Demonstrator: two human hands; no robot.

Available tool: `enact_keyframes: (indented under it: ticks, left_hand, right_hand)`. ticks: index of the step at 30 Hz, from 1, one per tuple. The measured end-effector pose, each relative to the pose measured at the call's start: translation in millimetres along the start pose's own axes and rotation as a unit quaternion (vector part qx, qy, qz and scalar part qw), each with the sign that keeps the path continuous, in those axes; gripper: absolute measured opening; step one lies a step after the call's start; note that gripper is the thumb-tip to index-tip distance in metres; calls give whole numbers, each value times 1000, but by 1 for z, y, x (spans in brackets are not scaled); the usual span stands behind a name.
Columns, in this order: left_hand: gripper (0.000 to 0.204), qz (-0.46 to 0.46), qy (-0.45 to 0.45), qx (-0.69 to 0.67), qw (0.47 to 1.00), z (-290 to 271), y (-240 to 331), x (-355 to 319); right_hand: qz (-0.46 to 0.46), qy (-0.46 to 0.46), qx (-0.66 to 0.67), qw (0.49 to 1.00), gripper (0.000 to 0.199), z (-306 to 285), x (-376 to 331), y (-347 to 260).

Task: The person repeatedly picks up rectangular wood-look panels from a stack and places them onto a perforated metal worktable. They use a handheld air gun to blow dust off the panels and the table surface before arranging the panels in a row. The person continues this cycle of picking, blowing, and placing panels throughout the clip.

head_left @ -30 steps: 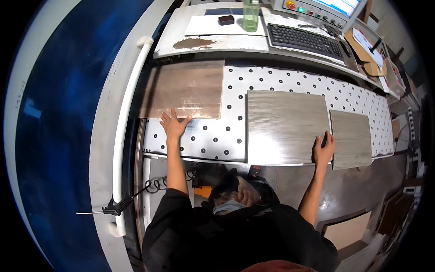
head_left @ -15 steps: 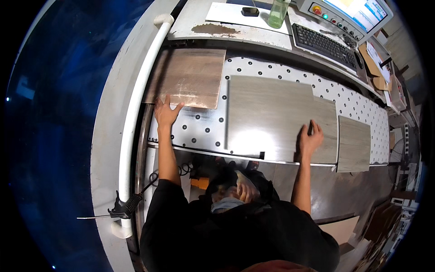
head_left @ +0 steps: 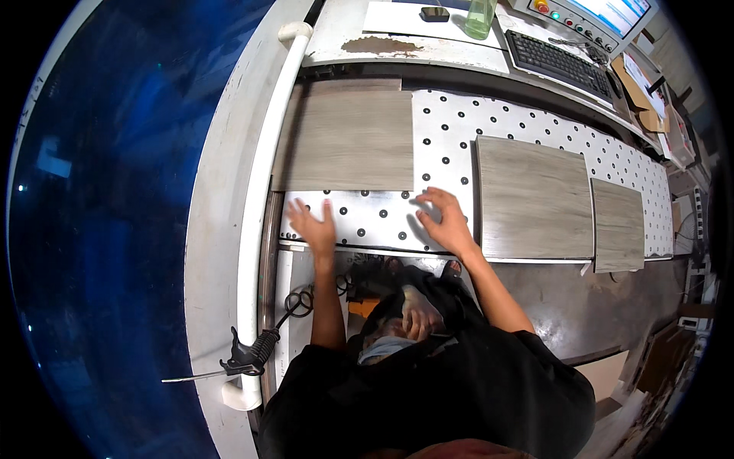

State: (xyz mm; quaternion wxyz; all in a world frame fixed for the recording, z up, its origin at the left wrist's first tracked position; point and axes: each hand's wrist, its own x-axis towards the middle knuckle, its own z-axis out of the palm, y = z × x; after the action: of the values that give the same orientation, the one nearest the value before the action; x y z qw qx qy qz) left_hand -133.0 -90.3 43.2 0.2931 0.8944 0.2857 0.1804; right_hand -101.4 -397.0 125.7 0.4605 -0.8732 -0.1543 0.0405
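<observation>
A grey wood-grain panel (head_left: 348, 138) lies at the left of the white table dotted with black rollers (head_left: 440, 115). Along its far edge shows a strip of another panel (head_left: 367, 84), mostly covered by it. My left hand (head_left: 313, 227) hovers just below the grey panel's near edge, fingers spread and holding nothing. Off that panel's near right corner is my right hand (head_left: 447, 222), thumb and fingers apart, also without anything in it. Farther right lie a second grey panel (head_left: 535, 200) and a smaller grey panel (head_left: 618, 226), side by side.
A white rail (head_left: 264, 183) runs along the table's left side, with a black air gun (head_left: 251, 352) and coiled hose at its near end. Behind the table are a keyboard (head_left: 558, 67), a green bottle (head_left: 480, 19), a small black device (head_left: 434, 14) and a control screen (head_left: 612, 14).
One grey panel has moved left over the brown panel, which is now mostly hidden. My right hand has come left, and both hands are now off the panels. The whole view has shifted slightly.
</observation>
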Motion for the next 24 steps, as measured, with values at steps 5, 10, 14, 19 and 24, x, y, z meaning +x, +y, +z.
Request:
enact_keyframes:
  ticks: [5, 10, 14, 19, 24]
  left_hand:
    - [117, 13, -130, 56, 990, 39, 50, -9]
    - [127, -37, -83, 66, 994, 64, 69, 13]
    - [127, -39, -75, 71, 994, 71, 71, 48]
    - [127, -51, -79, 86, 992, 70, 73, 87]
    - [126, -70, -75, 98, 990, 62, 58, 102]
  right_hand:
    - [-67, -101, -134, 984, 46, 20, -40, 11]
    - [-55, -187, -157, 968, 51, 2, -41, -1]
    - [-78, -190, -150, 967, 52, -1, -40, 10]
    - [-104, -194, -144, 965, 50, -6, -37, 13]
    - [-117, -187, -134, 966, 45, -9, -31, 15]
